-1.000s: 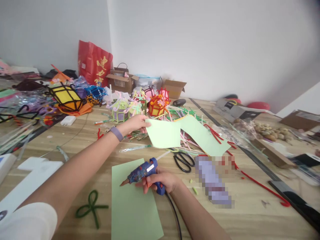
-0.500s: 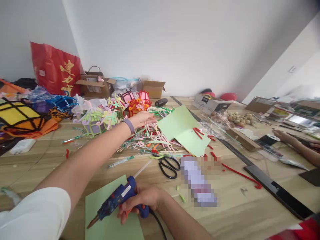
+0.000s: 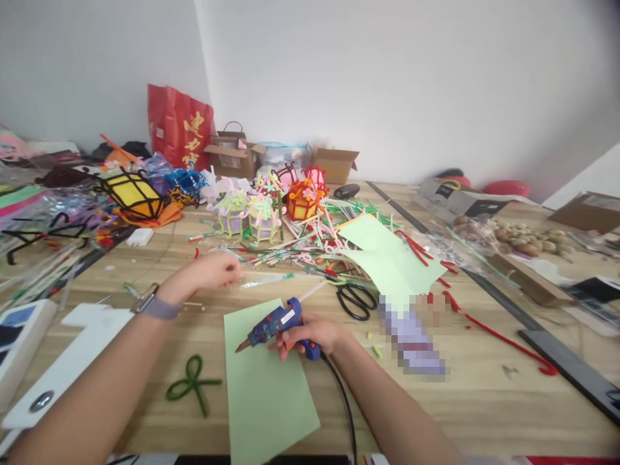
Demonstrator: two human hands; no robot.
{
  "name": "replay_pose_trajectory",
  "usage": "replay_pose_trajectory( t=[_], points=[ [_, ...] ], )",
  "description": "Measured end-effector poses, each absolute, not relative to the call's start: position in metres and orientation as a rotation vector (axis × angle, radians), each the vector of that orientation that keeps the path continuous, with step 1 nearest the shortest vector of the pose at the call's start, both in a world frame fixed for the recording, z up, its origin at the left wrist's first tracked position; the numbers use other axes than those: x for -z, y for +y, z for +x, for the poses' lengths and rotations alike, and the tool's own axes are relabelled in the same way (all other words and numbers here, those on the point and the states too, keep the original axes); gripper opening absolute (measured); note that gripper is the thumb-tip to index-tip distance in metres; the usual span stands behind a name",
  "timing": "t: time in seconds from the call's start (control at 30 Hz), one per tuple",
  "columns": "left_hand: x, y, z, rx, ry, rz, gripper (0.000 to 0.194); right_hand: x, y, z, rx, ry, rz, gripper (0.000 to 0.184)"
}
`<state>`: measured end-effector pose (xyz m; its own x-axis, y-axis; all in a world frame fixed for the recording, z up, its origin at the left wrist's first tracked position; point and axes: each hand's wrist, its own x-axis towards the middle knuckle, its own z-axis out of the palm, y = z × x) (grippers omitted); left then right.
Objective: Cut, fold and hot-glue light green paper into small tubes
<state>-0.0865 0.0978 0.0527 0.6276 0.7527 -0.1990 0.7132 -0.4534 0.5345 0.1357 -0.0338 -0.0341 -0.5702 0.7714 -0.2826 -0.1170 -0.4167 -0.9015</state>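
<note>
My right hand (image 3: 310, 334) grips a blue hot glue gun (image 3: 277, 321), its nozzle pointing left over a light green paper sheet (image 3: 266, 394) lying on the wooden table (image 3: 465, 400). My left hand (image 3: 210, 270), with a purple band at the wrist, hovers over the table left of the gun; its fingers look curled, and I cannot make out anything in them. A second, larger green paper (image 3: 387, 258) lies farther back on a heap of pipe cleaners (image 3: 300, 248).
Black scissors (image 3: 357, 300) lie right of the gun. A green pipe-cleaner loop (image 3: 192, 386) sits at the near left. Pipe-cleaner lanterns (image 3: 247, 216), a red bag (image 3: 179, 132), cardboard boxes (image 3: 334, 165) and a long black ruler (image 3: 557, 358) crowd the table.
My left hand has let go of the far green paper and drawn back toward me. The view swung back left; the glue gun stayed over the near sheet.
</note>
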Motion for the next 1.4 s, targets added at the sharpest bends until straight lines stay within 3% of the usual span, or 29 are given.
replay_pose_trajectory(
  t=[0.27, 0.47, 0.73, 0.93, 1.1, 1.3, 1.4],
  points=[
    [0.004, 0.065, -0.098, 0.156, 1.117, 2.241, 0.021, 0.032, -0.036, 0.137, -1.846, -1.135, -0.99, 0.031],
    [0.013, 0.068, -0.087, -0.193, 1.005, 2.12, 0.023, 0.03, -0.033, 0.138, -1.651, -0.896, -1.019, 0.039],
    [0.025, 0.071, -0.085, -0.528, 1.164, 2.15, 0.014, 0.033, -0.029, 0.151, -1.792, -0.903, -1.143, 0.048],
    [0.005, 0.061, -0.091, -0.757, 1.358, 1.946, 0.031, 0.021, -0.03, 0.137, -1.609, -0.791, -0.994, 0.048],
    [0.001, 0.023, -0.066, -0.382, 0.738, 1.611, 0.06, 0.015, -0.03, 0.107, -1.326, -0.711, -0.88, 0.047],
    [0.012, -0.001, -0.046, -0.418, 0.62, 1.425, 0.052, 0.017, -0.037, 0.11, -1.001, -1.344, -1.288, 0.059],
    [0.009, 0.002, -0.052, -0.461, 0.64, 1.403, 0.049, 0.013, -0.039, 0.148, -0.841, -1.751, -1.412, 0.044]
  ],
)
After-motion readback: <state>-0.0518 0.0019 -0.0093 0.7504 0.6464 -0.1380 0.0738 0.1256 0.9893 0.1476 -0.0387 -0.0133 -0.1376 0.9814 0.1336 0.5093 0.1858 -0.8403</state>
